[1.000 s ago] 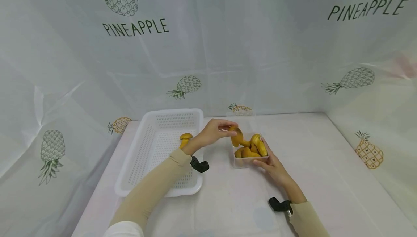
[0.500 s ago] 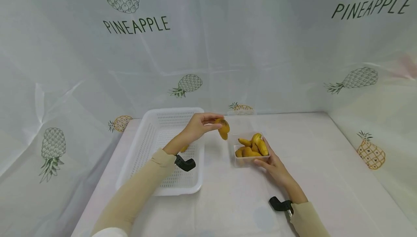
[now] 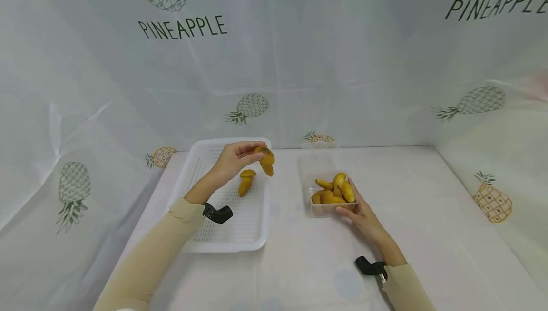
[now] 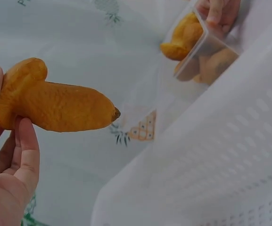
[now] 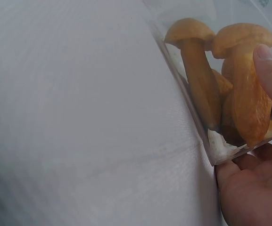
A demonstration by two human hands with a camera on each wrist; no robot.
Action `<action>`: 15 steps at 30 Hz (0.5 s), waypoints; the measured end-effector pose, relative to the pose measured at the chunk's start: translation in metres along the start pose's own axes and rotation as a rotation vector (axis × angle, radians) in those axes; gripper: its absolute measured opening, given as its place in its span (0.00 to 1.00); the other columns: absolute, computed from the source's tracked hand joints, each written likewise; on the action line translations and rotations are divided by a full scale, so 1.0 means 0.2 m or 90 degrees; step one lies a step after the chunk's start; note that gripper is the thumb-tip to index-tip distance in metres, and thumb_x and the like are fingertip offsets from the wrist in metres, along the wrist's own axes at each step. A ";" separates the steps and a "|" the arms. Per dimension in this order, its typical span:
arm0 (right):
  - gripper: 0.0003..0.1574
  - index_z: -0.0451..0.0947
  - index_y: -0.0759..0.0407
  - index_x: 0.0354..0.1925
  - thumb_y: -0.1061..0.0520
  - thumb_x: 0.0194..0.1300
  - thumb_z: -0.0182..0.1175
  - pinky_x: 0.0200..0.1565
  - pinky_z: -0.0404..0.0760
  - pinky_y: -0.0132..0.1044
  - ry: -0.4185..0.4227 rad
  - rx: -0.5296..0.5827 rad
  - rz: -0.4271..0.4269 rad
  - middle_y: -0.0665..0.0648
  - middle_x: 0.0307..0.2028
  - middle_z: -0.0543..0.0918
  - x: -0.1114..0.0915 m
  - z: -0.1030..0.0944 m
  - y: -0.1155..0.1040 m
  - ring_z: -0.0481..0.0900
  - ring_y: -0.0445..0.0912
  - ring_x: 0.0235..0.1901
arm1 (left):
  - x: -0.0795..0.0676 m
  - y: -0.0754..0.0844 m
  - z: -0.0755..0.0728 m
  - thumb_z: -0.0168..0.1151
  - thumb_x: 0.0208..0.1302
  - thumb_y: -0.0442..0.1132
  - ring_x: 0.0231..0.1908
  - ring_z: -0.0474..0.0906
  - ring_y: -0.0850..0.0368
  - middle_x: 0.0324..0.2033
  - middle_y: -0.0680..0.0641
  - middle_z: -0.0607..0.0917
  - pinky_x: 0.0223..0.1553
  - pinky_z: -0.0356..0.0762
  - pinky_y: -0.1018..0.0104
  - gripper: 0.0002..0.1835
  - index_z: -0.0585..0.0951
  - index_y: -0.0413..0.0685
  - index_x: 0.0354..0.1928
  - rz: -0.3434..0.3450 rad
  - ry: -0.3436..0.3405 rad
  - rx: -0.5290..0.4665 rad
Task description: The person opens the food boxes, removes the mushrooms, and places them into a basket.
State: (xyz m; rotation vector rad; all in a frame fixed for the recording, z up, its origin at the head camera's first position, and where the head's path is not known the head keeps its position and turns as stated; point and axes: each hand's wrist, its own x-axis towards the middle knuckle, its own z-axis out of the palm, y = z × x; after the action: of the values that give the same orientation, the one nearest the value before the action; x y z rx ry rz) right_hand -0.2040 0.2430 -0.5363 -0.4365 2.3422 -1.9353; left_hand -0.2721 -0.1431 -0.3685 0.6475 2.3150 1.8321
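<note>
While the left hand (image 3: 231, 160) pinches a yellow-brown mushroom (image 4: 67, 106) by its cap, the stem juts free, and I suspect the cap simply gives the surer purchase. Those fingers are clamped on it, thumb opposing the rest, with the piece raised and, in my head view, lined up with the right rim of the white basket (image 3: 231, 242). Inside that basket, beside the hand, lies 1 loose mushroom (image 3: 245, 185). Right of the basket, well apart from it on the tabletop (image 3: 295, 268), sits a clear box (image 3: 318, 212) of piled mushrooms (image 5: 250, 89). The right hand (image 3: 364, 217) has its fingers curled round the box's side farthest from the basket; I'd judge that's to steady it, since so light a container could slide.
</note>
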 end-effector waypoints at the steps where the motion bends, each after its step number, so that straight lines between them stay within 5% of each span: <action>1: 0.60 0.32 0.43 0.80 0.60 0.70 0.62 0.58 0.62 0.16 0.001 0.000 0.000 0.59 0.79 0.34 0.00 0.00 0.00 0.36 0.58 0.75 | -0.01 0.00 -0.02 0.66 0.68 0.39 0.57 0.79 0.52 0.58 0.44 0.82 0.57 0.77 0.64 0.22 0.80 0.40 0.61 -0.003 0.004 0.001; 15: 0.59 0.32 0.44 0.80 0.61 0.71 0.62 0.58 0.61 0.16 -0.003 -0.007 -0.013 0.62 0.78 0.32 0.00 0.00 0.02 0.33 0.62 0.75 | -0.20 -0.06 -0.25 0.67 0.67 0.38 0.52 0.82 0.59 0.58 0.39 0.80 0.50 0.81 0.63 0.25 0.76 0.34 0.63 -0.023 0.044 0.009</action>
State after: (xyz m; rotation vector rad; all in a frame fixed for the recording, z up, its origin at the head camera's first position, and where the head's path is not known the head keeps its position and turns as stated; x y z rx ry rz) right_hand -0.2049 0.2434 -0.5403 -0.4676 2.3546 -1.9291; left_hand -0.2575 -0.2061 -0.3737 0.5480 2.3678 1.8528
